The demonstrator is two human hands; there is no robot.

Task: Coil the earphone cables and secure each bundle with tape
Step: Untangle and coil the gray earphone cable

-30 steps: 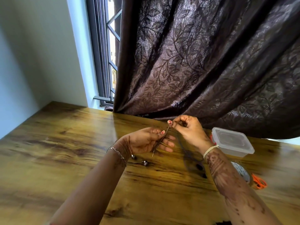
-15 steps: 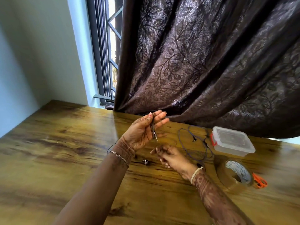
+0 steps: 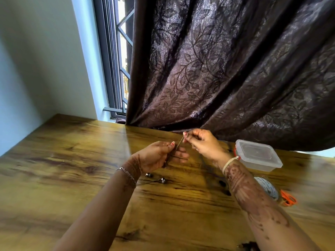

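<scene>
**Where is the thin dark earphone cable [image 3: 179,144] right now?**

It is between my two hands, raised above the brown wood-grain table [image 3: 72,160], towards its far edge. My left hand [image 3: 155,155] lies palm up, its fingers [image 3: 181,154] curled round a small dark bundle of loops [image 3: 169,157]. My right hand [image 3: 204,144] pinches the free length between thumb and fingertips [image 3: 186,137], with the other fingers folded in.

**Which way does it run?**

The taut stretch slants from the bundle, near and left, up to my right fingertips, far and right. The bundle's long axis lies far to near, across my left fingers. Two small silver earbuds [image 3: 163,180] lie on the table just near of my left hand, one a little farther than the other. A thin lead runs left from the nearer one.

**And the tape? Any writing you can read?**

The roll of packing tape [image 3: 267,187] lies on the right, half hidden behind my right forearm. Its pale inner face carries dark print, too blurred to read. Just right of it are orange-handled scissors [image 3: 288,199]. Farther back stands a clear lidded plastic box [image 3: 257,154], close to the dark leaf-patterned curtain [image 3: 217,69].
</scene>
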